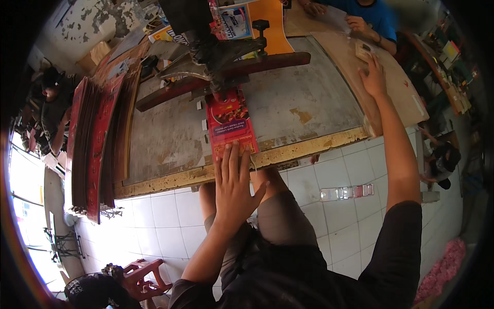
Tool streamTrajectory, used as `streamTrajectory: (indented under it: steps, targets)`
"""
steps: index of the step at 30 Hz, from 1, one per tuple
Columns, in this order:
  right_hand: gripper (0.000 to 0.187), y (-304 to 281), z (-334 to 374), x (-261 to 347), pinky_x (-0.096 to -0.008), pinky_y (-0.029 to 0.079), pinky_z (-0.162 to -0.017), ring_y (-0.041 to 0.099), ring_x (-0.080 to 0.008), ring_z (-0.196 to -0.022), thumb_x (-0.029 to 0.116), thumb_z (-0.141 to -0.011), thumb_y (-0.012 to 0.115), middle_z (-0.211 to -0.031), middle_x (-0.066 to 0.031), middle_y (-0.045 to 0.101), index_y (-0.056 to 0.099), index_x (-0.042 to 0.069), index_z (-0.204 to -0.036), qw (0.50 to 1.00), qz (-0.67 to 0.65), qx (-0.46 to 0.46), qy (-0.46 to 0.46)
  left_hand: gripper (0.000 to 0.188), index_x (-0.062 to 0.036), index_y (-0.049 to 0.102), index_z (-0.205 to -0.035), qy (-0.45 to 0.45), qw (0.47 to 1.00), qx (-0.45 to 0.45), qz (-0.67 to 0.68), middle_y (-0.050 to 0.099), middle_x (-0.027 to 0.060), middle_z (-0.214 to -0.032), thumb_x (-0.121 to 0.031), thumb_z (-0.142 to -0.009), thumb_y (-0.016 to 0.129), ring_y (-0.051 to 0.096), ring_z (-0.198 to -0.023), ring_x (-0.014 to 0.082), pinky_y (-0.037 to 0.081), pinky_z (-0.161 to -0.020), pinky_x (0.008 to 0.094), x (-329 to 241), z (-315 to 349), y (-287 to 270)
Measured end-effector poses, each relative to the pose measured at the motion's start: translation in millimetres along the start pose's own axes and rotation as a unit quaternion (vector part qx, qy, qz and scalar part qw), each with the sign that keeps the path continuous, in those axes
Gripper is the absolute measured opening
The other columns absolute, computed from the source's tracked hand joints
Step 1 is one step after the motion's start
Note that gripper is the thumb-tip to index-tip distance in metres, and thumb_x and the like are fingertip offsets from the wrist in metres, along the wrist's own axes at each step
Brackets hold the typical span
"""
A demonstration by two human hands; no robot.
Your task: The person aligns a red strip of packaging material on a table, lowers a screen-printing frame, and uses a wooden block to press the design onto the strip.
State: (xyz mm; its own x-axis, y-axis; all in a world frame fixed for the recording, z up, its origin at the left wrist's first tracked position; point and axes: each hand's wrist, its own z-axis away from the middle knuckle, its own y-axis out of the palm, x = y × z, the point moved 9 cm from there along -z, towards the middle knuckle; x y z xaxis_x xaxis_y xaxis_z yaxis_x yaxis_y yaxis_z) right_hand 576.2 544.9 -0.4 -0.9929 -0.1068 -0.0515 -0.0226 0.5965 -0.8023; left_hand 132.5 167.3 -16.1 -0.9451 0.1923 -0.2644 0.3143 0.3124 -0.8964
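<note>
A flat red printed card piece [231, 121] with a food picture lies on the grey worn table top [314, 98]. Its far end is under the dark metal head of a press [213, 72], which hides that part. My left hand [234, 188] lies over the card's near end at the table's front edge, fingers flat and thumb spread. Far to the right, my right hand [373, 80] reaches out with fingers stretched, over a brown board [396, 85]. Its fingertips are at a small tan flat stack [364, 52], and I see nothing gripped in it.
A long dark bar [262, 65] crosses above the table. Long red and brown boards [103, 139] lean on the left. Across the table sits a person in a blue shirt [370, 20], hands on a pale sheet. Below stand a red stool [144, 278] and tiled floor [164, 211].
</note>
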Motion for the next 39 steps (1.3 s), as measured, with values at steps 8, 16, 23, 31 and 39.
streamTrajectory:
  steps: [8, 16, 23, 31, 39]
  targets:
    - [0.066, 37.0, -29.1, -13.5, -0.0538, 0.029, -0.131, 0.037, -0.0305, -0.16, 0.04, -0.109, 0.061, -0.176, -0.0086, 0.036, 0.042, 0.015, -0.167, 0.996, -0.047, 0.069, 0.029, 0.091, -0.0024, 0.043, -0.163, -0.013, 0.999, 0.018, -0.029, 0.037, 0.0263, -0.171, -0.039, -0.088, 0.082, 0.029, -0.162, 0.0447, 0.021, -0.132, 0.0622, -4.8, 0.2, 2.3]
    - [0.056, 46.4, -29.3, -31.1, -0.0549, 0.036, -0.125, 0.049, -0.0378, -0.15, 0.029, -0.111, 0.059, -0.166, -0.0134, 0.048, 0.046, 0.018, -0.164, 0.999, 0.025, -0.018, 0.006, 0.091, -0.0063, 0.043, -0.165, -0.009, 0.999, 0.017, -0.029, 0.029, 0.0269, -0.174, -0.038, -0.088, 0.08, 0.024, -0.164, 0.0476, 0.021, -0.131, 0.0651, -2.8, 1.9, 12.6]
    - [0.038, -10.9, -6.7, 29.6, -0.0472, 0.047, -0.114, 0.058, -0.0436, -0.133, 0.005, -0.107, 0.058, -0.144, -0.0195, 0.062, 0.06, 0.008, -0.145, 0.986, -0.156, 0.05, 0.011, 0.094, -0.0065, 0.04, -0.167, -0.01, 1.0, -0.007, -0.014, 0.027, 0.029, -0.175, -0.036, -0.087, 0.081, 0.024, -0.164, 0.048, 0.021, -0.131, 0.0651, -2.1, 5.6, 7.3]
    - [0.032, -152.5, 113.3, 137.2, -0.039, 0.047, -0.114, 0.062, -0.0303, -0.133, 0.015, -0.108, 0.066, -0.138, -0.0134, 0.065, 0.063, 0.005, -0.138, 0.92, -0.379, 0.077, -0.064, 0.092, -0.0065, 0.042, -0.165, -0.008, 0.999, -0.033, -0.031, 0.027, 0.0303, -0.174, -0.033, -0.086, 0.08, 0.024, -0.164, 0.0462, 0.02, -0.133, 0.063, -0.9, 6.5, 12.8]
    - [0.045, -263.1, 200.1, 306.0, -0.0417, 0.054, -0.109, 0.061, -0.0313, -0.131, 0.003, -0.091, 0.082, -0.138, -0.0108, 0.062, 0.068, 0.009, -0.134, 0.808, -0.503, 0.179, -0.25, 0.09, -0.0036, 0.045, -0.162, 0.006, 0.999, -0.036, -0.023, 0.031, 0.0319, -0.172, -0.033, -0.084, 0.079, 0.025, -0.163, 0.0478, 0.019, -0.133, 0.0629, -1.0, 9.1, 12.0]
